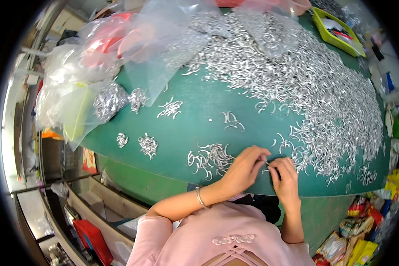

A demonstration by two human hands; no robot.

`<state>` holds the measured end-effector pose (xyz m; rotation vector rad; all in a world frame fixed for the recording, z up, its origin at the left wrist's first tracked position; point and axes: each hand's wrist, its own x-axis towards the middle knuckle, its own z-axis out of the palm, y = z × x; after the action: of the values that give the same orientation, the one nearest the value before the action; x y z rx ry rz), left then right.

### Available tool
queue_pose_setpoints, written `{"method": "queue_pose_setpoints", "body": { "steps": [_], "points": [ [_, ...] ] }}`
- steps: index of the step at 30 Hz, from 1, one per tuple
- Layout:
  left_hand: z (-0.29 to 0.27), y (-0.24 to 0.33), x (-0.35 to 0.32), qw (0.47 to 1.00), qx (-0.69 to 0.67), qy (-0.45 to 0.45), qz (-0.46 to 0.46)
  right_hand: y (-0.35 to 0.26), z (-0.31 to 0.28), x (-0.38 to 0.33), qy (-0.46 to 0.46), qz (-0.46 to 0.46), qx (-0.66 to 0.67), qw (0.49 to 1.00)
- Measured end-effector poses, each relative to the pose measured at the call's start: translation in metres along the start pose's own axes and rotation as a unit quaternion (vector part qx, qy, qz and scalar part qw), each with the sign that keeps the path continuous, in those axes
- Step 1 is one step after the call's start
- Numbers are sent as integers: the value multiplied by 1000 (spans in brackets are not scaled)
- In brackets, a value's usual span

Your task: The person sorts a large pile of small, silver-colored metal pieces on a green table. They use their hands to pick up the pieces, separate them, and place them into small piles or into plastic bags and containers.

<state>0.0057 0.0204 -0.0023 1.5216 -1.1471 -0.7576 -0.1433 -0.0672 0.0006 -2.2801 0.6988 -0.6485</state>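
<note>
My left hand (pixel 247 167) and my right hand (pixel 286 178) meet over the near edge of the green table (pixel 190 102). Pinched between their fingertips is a small, thin silver curved piece (pixel 265 163), mostly hidden by the fingers. Beside my left hand lies a loose pile of curved silver pieces (pixel 213 157). To the right of my right hand, a very large heap of the same pieces (pixel 337 119) spreads back across the table. A few single pieces (pixel 232 120) lie apart in the middle.
Smaller piles (pixel 148 145) sit toward the left, near a clear plastic bag of pieces (pixel 110 101). More clear bags (pixel 150 48) cover the back left. A yellow-green basket (pixel 339 33) stands at the far right. Colourful packets (pixel 363 221) lie below the right edge.
</note>
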Motion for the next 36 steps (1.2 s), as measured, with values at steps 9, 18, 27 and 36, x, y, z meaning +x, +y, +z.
{"method": "queue_pose_setpoints", "body": {
  "steps": [9,18,27,36],
  "points": [
    [-6,13,5,998,-20,-35,-57,-6,-11,-5,-61,-7,-48,997],
    [-16,6,-5,796,-511,-52,-320,-17,-12,-4,29,117,127,985],
    [-8,-5,-8,747,-588,-54,-305,-36,3,16,33,-13,116,993],
    [-45,10,-5,810,-510,-15,-290,-18,-27,-5,-71,44,42,996]
  ]
}}
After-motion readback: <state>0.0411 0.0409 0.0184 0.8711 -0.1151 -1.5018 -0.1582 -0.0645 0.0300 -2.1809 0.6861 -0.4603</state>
